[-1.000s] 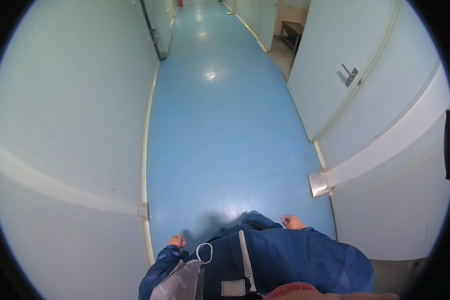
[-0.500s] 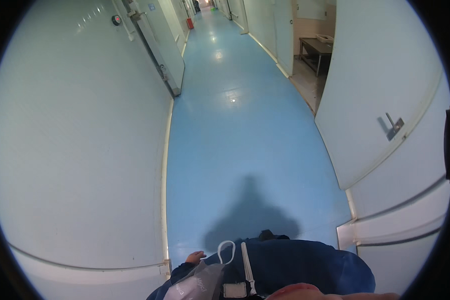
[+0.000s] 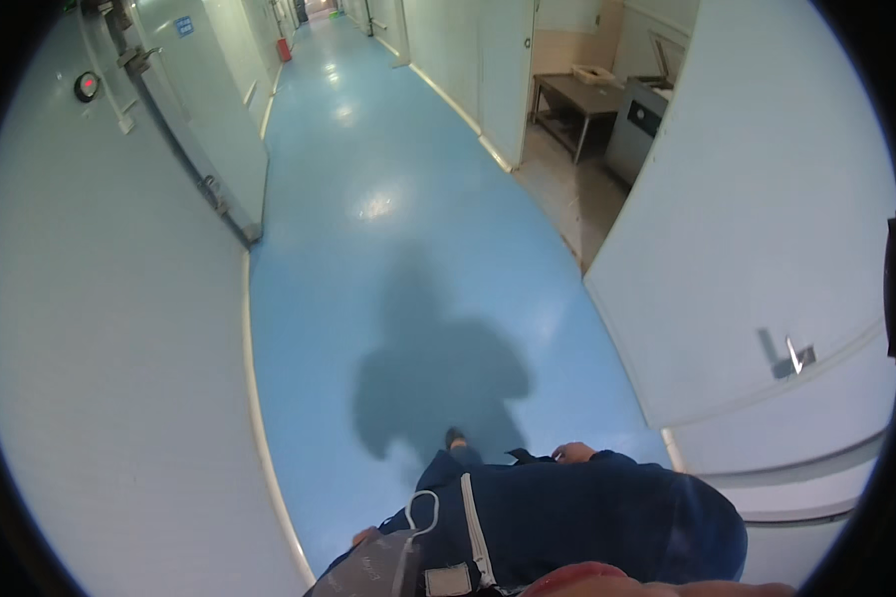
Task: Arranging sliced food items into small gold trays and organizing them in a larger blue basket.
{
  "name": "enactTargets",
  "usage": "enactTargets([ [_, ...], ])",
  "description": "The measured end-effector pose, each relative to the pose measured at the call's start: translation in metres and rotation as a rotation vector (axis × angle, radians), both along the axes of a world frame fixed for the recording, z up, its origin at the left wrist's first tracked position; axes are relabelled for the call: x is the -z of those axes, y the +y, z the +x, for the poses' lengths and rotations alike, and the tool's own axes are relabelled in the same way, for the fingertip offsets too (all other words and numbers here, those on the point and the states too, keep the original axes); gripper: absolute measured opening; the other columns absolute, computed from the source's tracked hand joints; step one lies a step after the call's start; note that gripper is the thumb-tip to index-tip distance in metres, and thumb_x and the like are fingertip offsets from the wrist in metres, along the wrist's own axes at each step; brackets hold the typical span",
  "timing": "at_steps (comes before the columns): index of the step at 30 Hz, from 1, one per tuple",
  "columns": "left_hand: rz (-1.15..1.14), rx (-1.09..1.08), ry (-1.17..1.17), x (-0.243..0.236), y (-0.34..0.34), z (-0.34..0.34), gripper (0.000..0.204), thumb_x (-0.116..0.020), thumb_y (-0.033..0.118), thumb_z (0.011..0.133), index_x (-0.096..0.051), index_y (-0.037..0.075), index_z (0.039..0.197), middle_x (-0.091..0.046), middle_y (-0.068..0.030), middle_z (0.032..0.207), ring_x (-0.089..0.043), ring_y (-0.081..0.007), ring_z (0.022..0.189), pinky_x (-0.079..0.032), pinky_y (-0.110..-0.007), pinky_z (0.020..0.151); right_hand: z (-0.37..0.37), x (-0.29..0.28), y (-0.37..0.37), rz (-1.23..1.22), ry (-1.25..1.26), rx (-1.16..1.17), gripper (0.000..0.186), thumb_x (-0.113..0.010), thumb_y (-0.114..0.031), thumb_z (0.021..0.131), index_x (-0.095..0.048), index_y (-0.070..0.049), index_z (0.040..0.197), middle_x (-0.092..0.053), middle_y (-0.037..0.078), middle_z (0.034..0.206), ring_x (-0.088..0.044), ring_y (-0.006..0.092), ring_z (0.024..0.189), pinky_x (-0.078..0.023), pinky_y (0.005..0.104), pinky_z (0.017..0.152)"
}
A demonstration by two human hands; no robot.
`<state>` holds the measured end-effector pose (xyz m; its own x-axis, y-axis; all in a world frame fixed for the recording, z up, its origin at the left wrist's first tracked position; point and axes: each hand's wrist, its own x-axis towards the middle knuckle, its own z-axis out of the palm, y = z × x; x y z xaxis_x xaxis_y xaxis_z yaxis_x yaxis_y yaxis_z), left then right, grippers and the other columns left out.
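My right hand [image 3: 572, 453] shows beyond the front of my dark blue zipped jacket [image 3: 587, 517], next to a small black piece [image 3: 528, 457]. Its fingers are small and partly hidden, so whether it grips anything is unclear. Only a bit of my left hand [image 3: 365, 535] peeks out at the jacket's left side. A greyish translucent sheet-like thing [image 3: 368, 567] with a white cord loop [image 3: 425, 507] hangs in front of it and covers most of that hand. One dark shoe [image 3: 455, 438] is visible on the floor ahead of me.
A blue glossy corridor floor [image 3: 368, 259] runs ahead between pale walls. At right, a white door [image 3: 737, 249] stands open beside a room with a metal table [image 3: 577, 99] and a grey machine [image 3: 635, 129]. Another door [image 3: 204, 109] stands at left; farther lies a red object [image 3: 284, 50].
I have moved forward, and the view has swung to the right. My right hand has come into sight; my left hand is now more covered. The doorway shows more of the room.
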<state>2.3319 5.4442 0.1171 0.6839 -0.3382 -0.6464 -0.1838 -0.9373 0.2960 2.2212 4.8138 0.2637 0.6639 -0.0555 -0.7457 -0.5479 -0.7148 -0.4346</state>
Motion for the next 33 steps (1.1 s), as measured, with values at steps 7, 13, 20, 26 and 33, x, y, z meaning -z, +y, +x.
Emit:
enactTargets([
  [7, -0.639, -1.023, 0.357, -0.110, -0.179, 0.347, 0.035, -0.055, 0.024, 0.090, -0.050, 0.005, 0.119, -0.061, -0.0144, 0.098, -0.063, -0.0260, 0.078, -0.053, -0.037, 0.059, 0.116, -0.046, -0.087, -0.270, -0.363, 0.487, 0.028, -0.048, -0.020, 0.081, -0.069, -0.011, 0.097, -0.067, 0.017, 0.094, -0.062, 0.0349, 0.092, -0.048, 0.0433, 0.083],
  [13, -0.946, -0.943, 0.188, -0.160, -0.311, 0.561, 0.035, -0.055, 0.025, 0.091, -0.048, 0.006, 0.119, -0.058, -0.0090, 0.098, -0.060, -0.0207, 0.078, -0.051, -0.031, 0.065, 0.196, 0.023, -0.143, -0.168, 0.018, 0.317, 0.028, -0.051, -0.025, 0.079, -0.071, -0.013, 0.094, -0.068, 0.015, 0.094, -0.063, 0.0344, 0.091, -0.049, 0.0438, 0.082],
  [20, -0.286, 0.296, -0.243, -0.070, -0.258, 0.616, 0.038, -0.066, 0.033, 0.081, -0.057, 0.010, 0.111, -0.064, -0.0136, 0.095, -0.063, -0.0350, 0.082, -0.051, -0.043, 0.069, 0.448, 0.076, -0.308, -0.335, -0.039, -0.113, 0.026, -0.052, -0.029, 0.077, -0.070, -0.012, 0.084, -0.067, 0.016, 0.088, -0.062, 0.0362, 0.084, -0.049, 0.0477, 0.072],
  [26, -0.184, -0.507, 0.182, -0.063, -0.278, 0.677, 0.026, -0.059, 0.031, 0.085, -0.059, 0.007, 0.096, -0.066, -0.0131, 0.094, -0.064, -0.0311, 0.082, -0.051, -0.040, 0.070, 0.774, -0.020, -0.384, -0.258, -0.494, 0.166, 0.024, -0.055, -0.019, 0.081, -0.067, -0.008, 0.100, -0.067, 0.017, 0.091, -0.064, 0.0332, 0.085, -0.051, 0.0392, 0.078],
  [33, 0.064, -0.208, 0.084, -0.035, -0.333, 0.868, 0.033, -0.053, 0.038, 0.087, -0.061, 0.007, 0.092, -0.067, -0.0146, 0.098, -0.062, -0.0301, 0.100, -0.050, -0.042, 0.076, 0.994, -0.019, -0.394, -0.214, -0.454, 0.021, 0.027, -0.054, -0.024, 0.085, -0.066, -0.010, 0.105, -0.067, 0.013, 0.101, -0.063, 0.0340, 0.094, -0.050, 0.0412, 0.084],
])
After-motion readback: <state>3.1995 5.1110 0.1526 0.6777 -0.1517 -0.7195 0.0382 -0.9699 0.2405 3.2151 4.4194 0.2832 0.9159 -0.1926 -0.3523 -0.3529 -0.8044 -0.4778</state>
